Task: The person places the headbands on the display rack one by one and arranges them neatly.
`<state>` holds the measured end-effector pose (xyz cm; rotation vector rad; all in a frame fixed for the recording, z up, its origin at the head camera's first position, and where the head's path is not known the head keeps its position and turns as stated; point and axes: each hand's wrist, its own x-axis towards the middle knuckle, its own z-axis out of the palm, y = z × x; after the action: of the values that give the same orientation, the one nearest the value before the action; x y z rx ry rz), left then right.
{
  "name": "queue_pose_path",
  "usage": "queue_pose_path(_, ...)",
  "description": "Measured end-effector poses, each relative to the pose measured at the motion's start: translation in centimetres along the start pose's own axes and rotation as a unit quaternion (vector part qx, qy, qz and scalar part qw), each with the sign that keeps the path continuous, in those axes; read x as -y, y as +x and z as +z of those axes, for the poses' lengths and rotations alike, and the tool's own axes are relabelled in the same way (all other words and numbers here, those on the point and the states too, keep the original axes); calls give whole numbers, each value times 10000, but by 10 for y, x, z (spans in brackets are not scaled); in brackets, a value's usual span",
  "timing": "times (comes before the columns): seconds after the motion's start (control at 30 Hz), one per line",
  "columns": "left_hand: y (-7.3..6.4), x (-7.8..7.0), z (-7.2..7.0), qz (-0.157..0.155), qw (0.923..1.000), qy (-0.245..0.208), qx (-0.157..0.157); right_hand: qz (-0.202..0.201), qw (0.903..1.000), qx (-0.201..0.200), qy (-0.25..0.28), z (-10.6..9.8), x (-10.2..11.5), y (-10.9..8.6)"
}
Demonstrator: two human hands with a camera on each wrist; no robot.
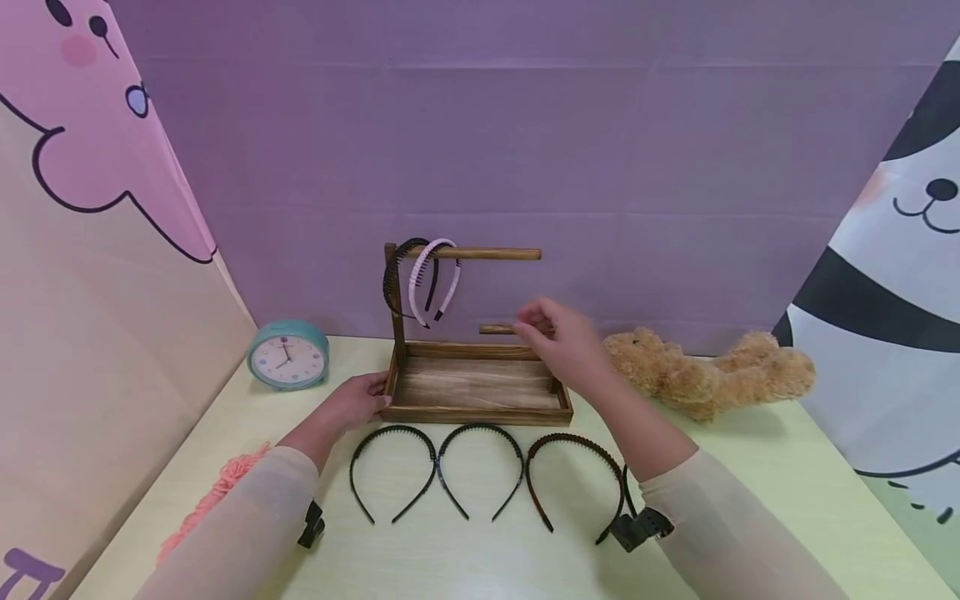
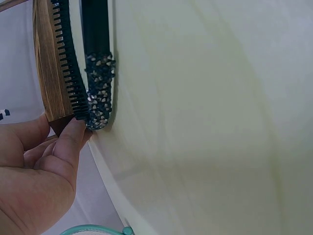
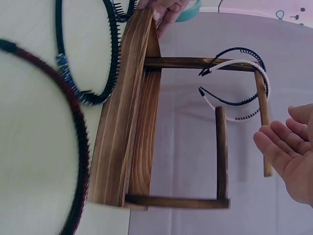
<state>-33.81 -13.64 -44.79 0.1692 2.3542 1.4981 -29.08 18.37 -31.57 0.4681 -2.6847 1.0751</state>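
Note:
A wooden headband rack (image 1: 480, 415) with a tray base stands on the table. From its upper bar (image 1: 502, 253) hang a black headband (image 1: 389, 283) and a pink headband (image 1: 413, 292), side by side near the left post. My left hand (image 1: 357, 402) grips the left end of the base, thumb and fingers at its corner. My right hand (image 1: 562, 337) holds nothing; its fingers are relaxed beside the lower bar (image 1: 495, 329), overlapping that bar's right part in the head view. In the right wrist view the lower bar (image 3: 221, 152) is bare and the fingers (image 3: 274, 147) are apart from it.
In front of the rack lies a row of headbands: two black ones (image 1: 397, 428) (image 1: 480, 426), a brown one (image 1: 573, 437) and another partly hidden by my right wrist. A teal clock (image 1: 288, 357) stands left, a plush toy (image 1: 712, 375) lies right, and pink yarn (image 1: 217, 492) lies near my left sleeve.

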Motion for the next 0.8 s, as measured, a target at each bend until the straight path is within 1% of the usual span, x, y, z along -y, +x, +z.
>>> queue_pose_path(0.13, 0, 0, 1, 5, 10000, 11, 34, 68, 9999, 5, -92, -9, -10, -17)
queue_pose_path(0.33, -1, -1, -1, -8, 10000, 37, 41, 409, 9973, 192, -577, -27, -25, -39)
queue_pose_path(0.43, -2, -1, -1, -8, 10000, -6, 44, 491, 9955, 250, -772, -36, -33, -50)
queue_pose_path(0.53, -2, -2, -1, -25, 10000, -22, 64, 451, 9955, 227, -802, -41, -45, -59)
queue_pose_path(0.63, -2, -2, 0, -38, 10000, -39, 65, 505, 9953, 222, -794, -45, -57, -69)
queue_pose_path(0.8, -1, -2, -1, -15, 10000, 2, 72, 794, 9915, 327, -975, -51, -73, -86)
